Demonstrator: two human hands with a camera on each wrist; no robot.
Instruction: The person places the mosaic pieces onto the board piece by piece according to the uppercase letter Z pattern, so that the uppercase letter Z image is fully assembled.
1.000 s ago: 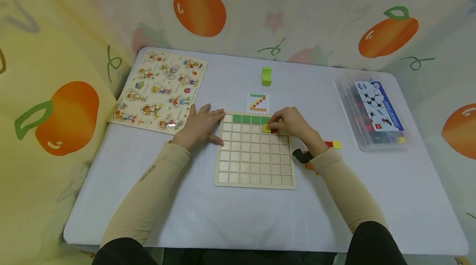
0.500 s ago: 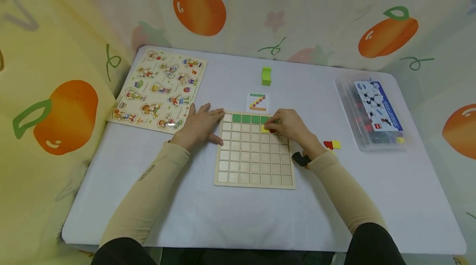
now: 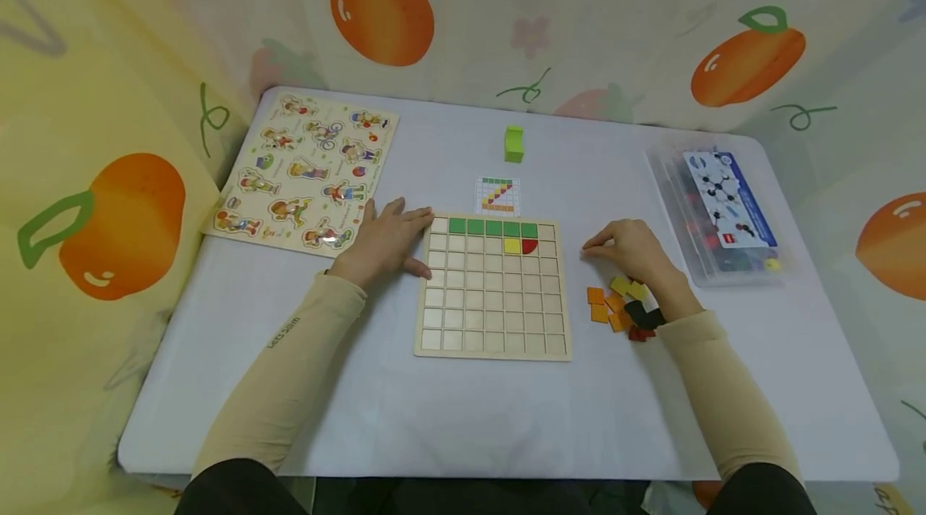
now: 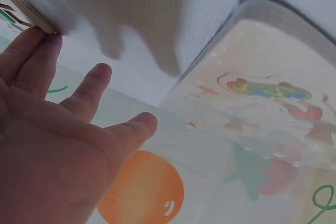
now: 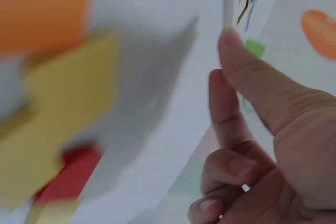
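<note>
A wooden grid board (image 3: 485, 322) lies mid-table, with a row of green square tiles (image 3: 493, 227) along its top. Below them sit a yellow square tile (image 3: 512, 246) and a red quarter-round tile (image 3: 530, 247). My left hand (image 3: 383, 242) is spread, its fingertips at the board's left edge; the left wrist view shows the hand (image 4: 58, 129) with two fingertips against that edge. Right of the board, over the table, is my right hand (image 3: 633, 250). In the right wrist view its thumb (image 5: 257, 77) and index tip nearly meet with nothing visible between them; the other fingers curl loosely.
Loose orange tiles (image 3: 599, 312), yellow tiles (image 3: 637, 291) and red tiles (image 3: 640, 334) lie beneath my right wrist. A pattern card (image 3: 497, 196) and light green blocks (image 3: 514, 144) stand beyond the board. A picture puzzle (image 3: 304, 169) is left, a clear plastic case (image 3: 712, 210) right.
My right hand has left the board and moved right, toward the loose tiles, uncovering the red quarter-round tile beside the yellow one. My left hand has stayed at the board's edge.
</note>
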